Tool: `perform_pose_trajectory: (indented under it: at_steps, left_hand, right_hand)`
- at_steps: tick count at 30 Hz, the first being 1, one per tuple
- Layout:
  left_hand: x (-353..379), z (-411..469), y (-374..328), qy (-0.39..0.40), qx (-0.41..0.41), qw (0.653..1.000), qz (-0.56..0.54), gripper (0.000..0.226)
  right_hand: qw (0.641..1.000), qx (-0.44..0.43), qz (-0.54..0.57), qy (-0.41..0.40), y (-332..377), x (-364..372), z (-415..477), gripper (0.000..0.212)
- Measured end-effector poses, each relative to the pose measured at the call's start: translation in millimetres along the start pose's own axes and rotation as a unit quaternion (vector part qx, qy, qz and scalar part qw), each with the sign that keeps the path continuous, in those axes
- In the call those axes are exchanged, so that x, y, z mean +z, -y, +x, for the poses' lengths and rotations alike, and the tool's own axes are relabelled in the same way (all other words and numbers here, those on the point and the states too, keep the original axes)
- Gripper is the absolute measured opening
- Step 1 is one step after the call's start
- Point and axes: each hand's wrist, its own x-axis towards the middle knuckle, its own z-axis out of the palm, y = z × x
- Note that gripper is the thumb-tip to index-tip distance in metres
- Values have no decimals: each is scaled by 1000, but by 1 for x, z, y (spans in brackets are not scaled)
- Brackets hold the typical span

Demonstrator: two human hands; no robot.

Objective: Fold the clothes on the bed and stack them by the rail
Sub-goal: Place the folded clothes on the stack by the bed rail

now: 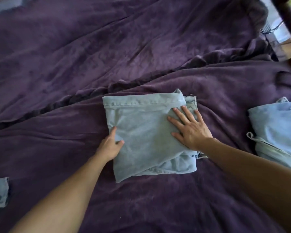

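Denim square on plush blanket

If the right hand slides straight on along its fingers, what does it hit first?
The right hand lies flat on the folded jeans, fingers pointing away and slightly left. It would cross their bunched far edge first, then likely the raised fold of the purple blanket.

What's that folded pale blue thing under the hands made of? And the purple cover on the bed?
The folded garment looks like light-wash denim: faded, matte blue cloth with a thick stitched seam along its far edge, so probably jeans. The purple cover looks like soft plush or fleece: its surface shows darker and lighter brushed patches, as a nap does. The exact fibres can't be told.
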Motion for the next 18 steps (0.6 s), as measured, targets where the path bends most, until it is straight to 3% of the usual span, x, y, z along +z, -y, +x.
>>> perform_pose_trajectory:
  at_steps: [3,4,6,9,13,18]
  left_hand:
    - [-23,20,-13,-153,-39,958,-239,83]
    - [-32,30,-18,-162,-61,933,-316,89]
    - [-42,48,-27,-129,-107,896,-411,93]
    - [-33,54,-32,-121,-123,884,-434,70]
    - [-23,29,-44,-236,-62,902,-357,55]
    - [-56,2,-110,-250,62,895,-365,34]
  right_hand:
    - [983,75,90,-144,-7,-16,-1,67]
    - [966,141,146,-163,-13,-20,0,76]
    - [910,276,285,-125,-12,-23,5,98]
    - [865,372,327,-78,19,-14,12,107]
    - [814,437,366,-112,48,-16,0,70]
    - [815,397,377,-190,-2,-73,-25,54]
